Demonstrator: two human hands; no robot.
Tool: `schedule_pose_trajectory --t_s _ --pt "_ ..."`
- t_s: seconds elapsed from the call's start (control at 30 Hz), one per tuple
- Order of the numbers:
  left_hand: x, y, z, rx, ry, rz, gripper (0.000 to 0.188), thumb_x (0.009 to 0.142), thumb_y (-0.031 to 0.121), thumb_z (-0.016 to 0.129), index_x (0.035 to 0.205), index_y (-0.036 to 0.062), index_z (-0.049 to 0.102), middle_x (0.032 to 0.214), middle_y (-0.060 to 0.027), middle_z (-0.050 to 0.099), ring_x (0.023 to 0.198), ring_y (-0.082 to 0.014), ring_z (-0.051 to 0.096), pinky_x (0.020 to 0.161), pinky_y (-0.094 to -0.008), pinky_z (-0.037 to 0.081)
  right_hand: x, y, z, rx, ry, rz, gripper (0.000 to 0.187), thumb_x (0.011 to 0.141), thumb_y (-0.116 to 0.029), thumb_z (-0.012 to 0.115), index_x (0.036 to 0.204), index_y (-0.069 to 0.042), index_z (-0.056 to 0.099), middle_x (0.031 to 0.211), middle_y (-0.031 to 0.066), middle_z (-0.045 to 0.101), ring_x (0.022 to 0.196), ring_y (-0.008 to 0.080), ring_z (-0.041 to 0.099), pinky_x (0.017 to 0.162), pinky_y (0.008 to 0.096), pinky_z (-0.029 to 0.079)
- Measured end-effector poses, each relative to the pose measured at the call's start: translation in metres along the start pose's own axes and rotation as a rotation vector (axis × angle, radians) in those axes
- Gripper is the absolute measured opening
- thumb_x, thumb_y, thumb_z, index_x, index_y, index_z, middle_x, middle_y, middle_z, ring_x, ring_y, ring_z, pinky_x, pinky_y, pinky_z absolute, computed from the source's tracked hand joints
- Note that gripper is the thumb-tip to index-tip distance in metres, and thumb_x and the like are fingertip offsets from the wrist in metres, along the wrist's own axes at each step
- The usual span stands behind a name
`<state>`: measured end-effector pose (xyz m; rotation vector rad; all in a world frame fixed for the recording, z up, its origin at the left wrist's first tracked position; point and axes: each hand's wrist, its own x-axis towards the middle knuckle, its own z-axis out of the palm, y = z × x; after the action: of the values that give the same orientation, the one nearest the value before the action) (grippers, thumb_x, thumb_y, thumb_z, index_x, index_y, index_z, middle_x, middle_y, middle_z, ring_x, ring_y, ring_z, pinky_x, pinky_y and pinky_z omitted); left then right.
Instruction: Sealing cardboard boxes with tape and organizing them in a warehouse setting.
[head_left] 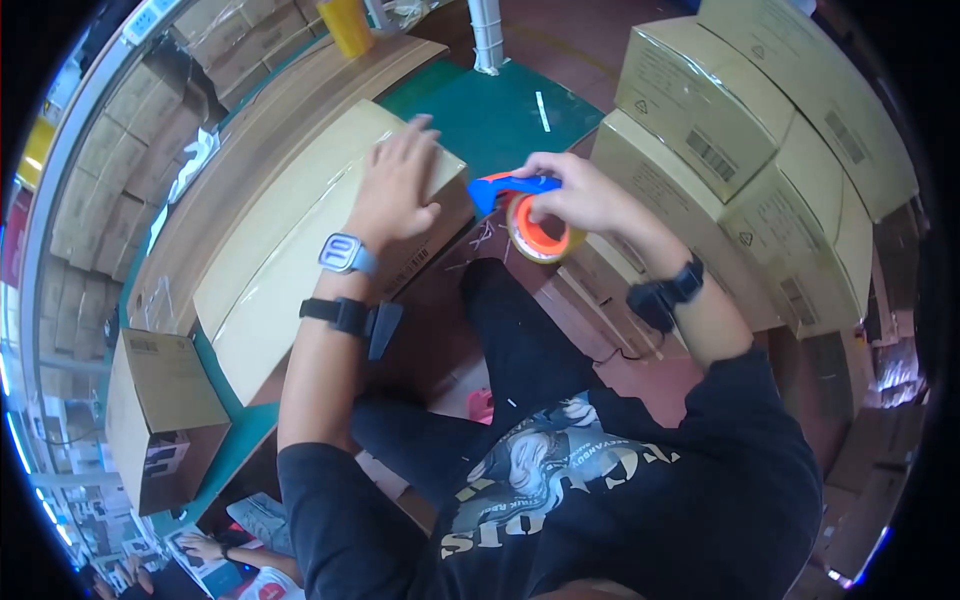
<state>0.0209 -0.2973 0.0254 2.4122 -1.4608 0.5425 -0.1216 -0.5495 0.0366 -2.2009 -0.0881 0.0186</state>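
A long cardboard box point(290, 230) lies on the green-topped table point(450, 95), clear tape running along its top seam. My left hand point(395, 185) rests flat on the box near its right end, fingers stretched out. To the right of that end, my right hand point(580, 195) grips a blue and orange tape dispenser point(492, 190). Its roll of clear tape has an orange hub and hangs below my fingers. The dispenser's blue head points at the box's end; whether any tape joins them, I cannot tell.
Sealed cardboard boxes point(690, 110) are stacked on the right. A smaller box point(165, 400) stands at the table's left end. A yellow roll point(345, 28) sits on the wooden board behind, near a white post point(487, 35). Another person's hand point(200, 546) shows at lower left.
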Motion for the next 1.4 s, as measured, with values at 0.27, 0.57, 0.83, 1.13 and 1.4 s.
schedule_pose_trajectory --t_s 0.27,0.57,0.83,1.13,1.4 --pt "0.022 0.001 -0.005 0.022 -0.383 0.248 0.062 0.064 0.018 0.069 0.126 0.0142 0.063 0.135 -0.0149 0.054 0.136 -0.0332 0.043 0.114 -0.0528 0.03 0.041 -0.054 0.053 -0.763 -1.125 0.289 0.037 0.07 -0.025 0.067 0.103 -0.011 0.076 0.092 0.0115 0.074 0.088 0.0253 0.069 0.081 0.0395 0.053" --pt "-0.044 0.046 0.004 0.431 -0.134 0.131 0.046 0.083 0.025 0.059 0.127 0.0131 0.068 0.156 -0.0154 0.038 0.145 -0.0348 0.033 0.119 -0.0536 0.026 0.117 0.033 -0.009 0.846 -0.541 -0.17 0.041 0.074 -0.015 0.059 0.11 0.003 0.066 0.088 0.0111 0.069 0.082 0.0152 0.066 0.078 0.0313 0.053" --pt "-0.133 0.098 0.011 -0.285 0.135 -0.625 0.021 0.087 0.018 0.068 0.101 0.0011 0.07 0.111 -0.0171 0.069 0.109 -0.0345 0.065 0.094 -0.042 0.052 0.324 0.003 0.066 1.388 -0.152 -0.247 0.053 0.079 -0.025 0.057 0.125 0.002 0.059 0.114 0.0127 0.068 0.105 0.0222 0.066 0.094 0.0358 0.053" --pt "-0.219 0.055 -0.053 -0.517 0.435 -1.449 0.056 0.105 0.044 0.046 0.102 -0.0084 0.067 0.093 -0.0199 0.071 0.083 -0.0242 0.069 0.077 -0.0328 0.053 0.304 0.049 0.083 1.146 -0.26 -0.263 0.046 0.096 -0.026 0.047 0.131 0.003 0.058 0.122 0.0137 0.066 0.11 0.0243 0.066 0.1 0.038 0.051" --pt "-0.147 -0.121 -0.136 -0.236 -0.54 -1.37 0.092 0.091 0.079 0.035 0.093 -0.0043 0.074 0.079 -0.0236 0.071 0.081 -0.0349 0.071 0.077 -0.0409 0.054 -0.017 -0.023 0.114 1.255 -0.629 -0.179 0.077 0.065 -0.011 0.068 0.139 0.0 0.049 0.127 0.0155 0.062 0.114 0.0306 0.064 0.101 0.0378 0.05"
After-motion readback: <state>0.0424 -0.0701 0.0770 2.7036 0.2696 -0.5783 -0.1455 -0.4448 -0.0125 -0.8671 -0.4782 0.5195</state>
